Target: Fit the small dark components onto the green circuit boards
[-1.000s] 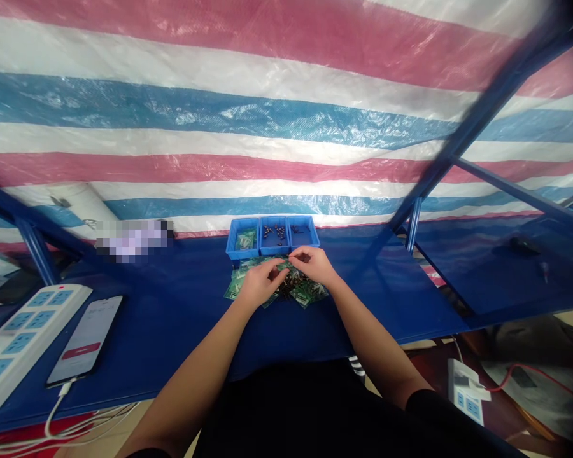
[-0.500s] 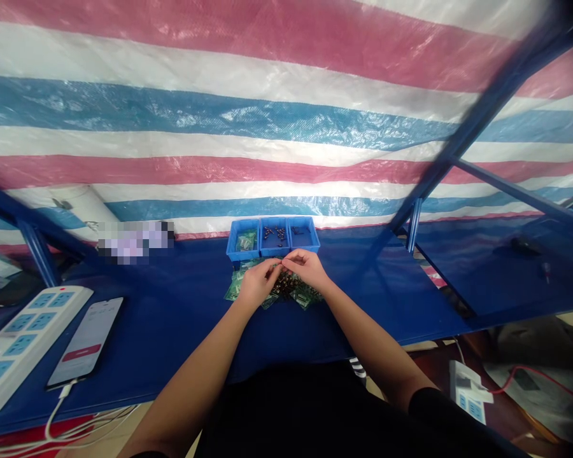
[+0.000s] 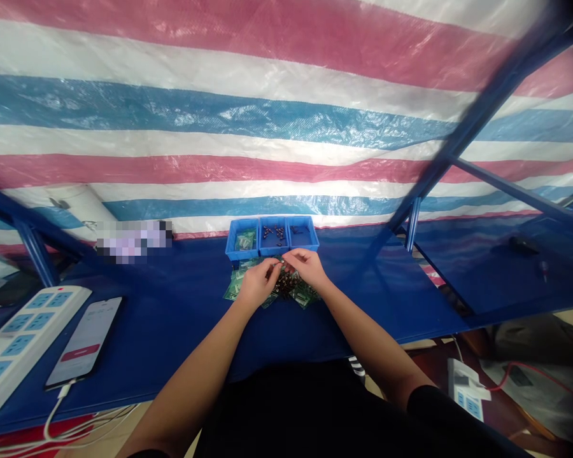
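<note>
My left hand (image 3: pixel 256 282) and my right hand (image 3: pixel 307 268) meet fingertip to fingertip above a pile of small dark metal parts (image 3: pixel 284 286). Both are closed in a pinch around something tiny, too small to name. Green circuit boards, some seemingly in clear bags (image 3: pixel 235 283), lie under and left of my left hand, with more green pieces (image 3: pixel 304 296) below my right. Just behind my hands stands a blue three-compartment bin (image 3: pixel 242 257). Its left compartment holds green pieces (image 3: pixel 245 240), the middle one several small dark parts (image 3: pixel 273 233), the right one a few thin dark pieces (image 3: pixel 296 230).
A phone (image 3: pixel 83 343) on a white cable lies left on the blue table (image 3: pixel 172 318), beside a white power strip (image 3: pixel 33 343). Blue metal posts (image 3: pixel 413 224) rise at both sides. A striped sheet (image 3: pixel 286 121) hangs behind. Another power strip (image 3: pixel 468 391) sits low at the right.
My hands stay almost in place over the pile. The fingertips have shifted slightly, with a small gap now showing between them. The camera view has moved a little.
</note>
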Available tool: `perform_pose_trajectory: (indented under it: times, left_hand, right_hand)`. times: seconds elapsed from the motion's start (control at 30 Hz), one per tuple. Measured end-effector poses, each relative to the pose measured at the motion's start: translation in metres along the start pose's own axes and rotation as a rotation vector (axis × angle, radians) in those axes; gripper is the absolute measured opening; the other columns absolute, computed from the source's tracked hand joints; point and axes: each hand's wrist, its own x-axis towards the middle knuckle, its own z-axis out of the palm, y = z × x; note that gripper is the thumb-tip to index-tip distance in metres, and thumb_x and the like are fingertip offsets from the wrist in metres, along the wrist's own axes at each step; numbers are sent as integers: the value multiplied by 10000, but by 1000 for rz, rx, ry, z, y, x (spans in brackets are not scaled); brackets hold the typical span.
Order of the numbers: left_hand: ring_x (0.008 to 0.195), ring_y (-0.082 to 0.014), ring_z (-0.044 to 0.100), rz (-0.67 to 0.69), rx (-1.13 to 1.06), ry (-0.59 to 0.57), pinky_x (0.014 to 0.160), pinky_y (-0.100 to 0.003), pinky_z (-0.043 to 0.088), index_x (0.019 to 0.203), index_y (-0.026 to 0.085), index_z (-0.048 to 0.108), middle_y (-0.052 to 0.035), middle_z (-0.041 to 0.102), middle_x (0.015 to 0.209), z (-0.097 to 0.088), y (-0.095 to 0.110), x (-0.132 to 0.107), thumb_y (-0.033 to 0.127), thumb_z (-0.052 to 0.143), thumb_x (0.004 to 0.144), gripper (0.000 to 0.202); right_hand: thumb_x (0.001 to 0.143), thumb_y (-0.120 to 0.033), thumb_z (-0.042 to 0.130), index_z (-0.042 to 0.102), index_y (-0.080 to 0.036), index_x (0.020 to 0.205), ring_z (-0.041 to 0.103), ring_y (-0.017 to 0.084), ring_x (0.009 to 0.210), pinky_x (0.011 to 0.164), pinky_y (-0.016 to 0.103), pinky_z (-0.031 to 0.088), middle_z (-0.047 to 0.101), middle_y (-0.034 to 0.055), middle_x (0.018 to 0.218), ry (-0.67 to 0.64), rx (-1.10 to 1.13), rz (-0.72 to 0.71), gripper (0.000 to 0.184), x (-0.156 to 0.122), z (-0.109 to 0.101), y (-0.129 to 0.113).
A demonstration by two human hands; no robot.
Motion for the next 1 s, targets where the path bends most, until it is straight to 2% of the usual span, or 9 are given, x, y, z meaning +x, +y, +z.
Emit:
perform_pose_trajectory:
  times: [0.07,0.17,0.3,0.47,0.6,0.7,0.77,0.9,1.0]
  left_hand:
    - [627,-127,628,21,-10,9,592,-223,453,1011,206,621,-8,689,771,2,3,0,360,480,930,224]
    - [686,-141,649,68,-41,-28,639,-239,477,1019,209,624,-23,705,830,7,10,-1,355,475,934,225]
    - [733,-153,664,117,-56,-59,677,-255,499,1017,204,616,-29,707,838,16,19,-2,330,463,940,212]
    - [777,-171,675,198,3,-27,718,-284,521,1024,195,616,-51,715,903,21,22,-4,292,455,940,206]
    - [818,-185,680,305,5,-28,753,-309,522,1001,193,626,-65,718,933,23,25,-9,265,475,929,183]
    - [781,-182,676,376,15,-78,732,-306,514,980,204,636,-54,718,873,22,28,-10,269,493,920,168]
    - [769,-184,670,336,46,-73,732,-305,502,967,201,632,-53,713,856,18,26,-8,288,491,923,171]
    - [689,-156,650,100,106,-23,639,-257,462,1024,205,598,-35,697,820,6,12,-2,313,421,959,217]
    - [685,-152,644,58,112,2,630,-241,442,1052,208,578,-22,680,788,1,2,0,327,405,966,227]
  right_hand:
    - [816,-453,571,640,-181,936,587,132,559,497,241,464,659,31,713,139,-36,19,306,1,2,3]
    - [854,-397,484,596,-199,1053,557,124,549,512,238,465,630,19,725,317,-96,28,303,2,6,7]
    - [872,-345,400,546,-191,1106,555,134,580,559,246,485,619,33,766,380,-116,-9,315,-2,13,9]
    - [908,-360,317,500,-191,1174,544,137,572,567,258,478,627,58,850,432,-190,1,364,-3,13,8]
    - [897,-362,368,476,-198,1256,584,168,656,593,275,473,646,77,924,352,-305,42,409,-2,2,6]
    - [902,-360,370,511,-196,1232,593,177,688,610,280,473,647,74,888,387,-335,-21,394,-1,-5,4]
    - [911,-362,363,564,-196,1157,586,169,665,612,279,473,644,62,834,390,-302,-59,359,-1,-7,1]
    - [882,-394,474,654,-195,974,571,144,621,605,264,470,651,37,766,91,-206,-132,283,-3,-6,-3]
    - [842,-404,564,682,-187,967,585,139,658,603,252,471,678,46,823,-71,-190,-187,276,-6,-4,-4]
